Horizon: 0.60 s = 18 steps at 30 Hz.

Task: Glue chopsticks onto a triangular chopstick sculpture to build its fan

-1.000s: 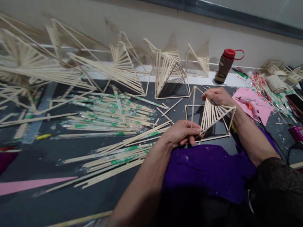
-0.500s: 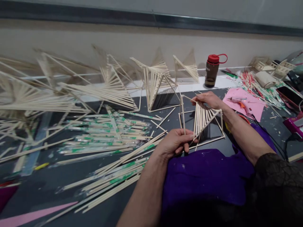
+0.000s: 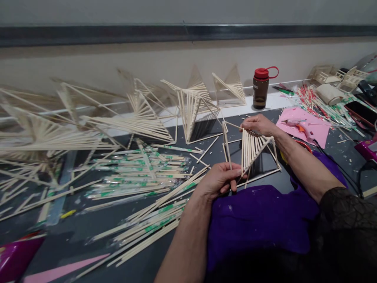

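Between my hands is a small model frame of wooden sticks (image 3: 250, 151), with a fan of sticks set close together across it. My left hand (image 3: 225, 177) pinches its near lower corner between thumb and fingers. At the far upper edge, my right hand (image 3: 257, 125) grips the frame; its fingertips are partly hidden behind the sticks. A purple cloth (image 3: 259, 220) lies just in front of the model. Right of my right forearm, a glue gun (image 3: 303, 126) rests on a pink sheet (image 3: 287, 114).
Several larger stick models (image 3: 138, 122) stand along the wall to the left. Wrapped chopsticks (image 3: 141, 169) cover the table's left half. A brown bottle (image 3: 260, 92) with a red lid stands at the back. Behind the glue gun lie red and green wrappers (image 3: 315, 100) and a phone (image 3: 361, 112).
The camera view has shifted slightly, so the left-hand objects appear further right and lower. Both hands keep their hold on the stick frame, which has barely moved.
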{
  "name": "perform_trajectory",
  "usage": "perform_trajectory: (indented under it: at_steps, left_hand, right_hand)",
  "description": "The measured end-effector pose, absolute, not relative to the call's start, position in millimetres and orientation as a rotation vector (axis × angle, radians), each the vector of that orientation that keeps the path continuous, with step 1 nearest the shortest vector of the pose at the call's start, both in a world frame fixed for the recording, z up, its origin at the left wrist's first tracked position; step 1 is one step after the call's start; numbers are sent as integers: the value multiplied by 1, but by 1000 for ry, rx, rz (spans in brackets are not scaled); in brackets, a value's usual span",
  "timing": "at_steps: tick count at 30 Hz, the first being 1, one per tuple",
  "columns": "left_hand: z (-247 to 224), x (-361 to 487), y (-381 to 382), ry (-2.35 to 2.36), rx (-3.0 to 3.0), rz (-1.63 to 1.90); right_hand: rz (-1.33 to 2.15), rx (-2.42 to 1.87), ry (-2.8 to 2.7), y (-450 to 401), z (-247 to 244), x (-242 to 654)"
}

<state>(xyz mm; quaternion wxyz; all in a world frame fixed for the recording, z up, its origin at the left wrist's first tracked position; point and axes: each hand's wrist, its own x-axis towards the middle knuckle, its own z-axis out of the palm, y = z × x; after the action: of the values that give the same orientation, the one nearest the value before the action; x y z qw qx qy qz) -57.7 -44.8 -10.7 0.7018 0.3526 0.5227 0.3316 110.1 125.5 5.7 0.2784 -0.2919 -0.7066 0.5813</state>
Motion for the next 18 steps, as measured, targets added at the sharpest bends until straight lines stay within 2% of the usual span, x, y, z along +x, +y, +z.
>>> perform_trajectory:
  at_steps: [18]
  left_hand:
    - [-11,-57,-45,1181,790,739]
  right_hand:
    - [1624,-818,-1819,125,0,107]
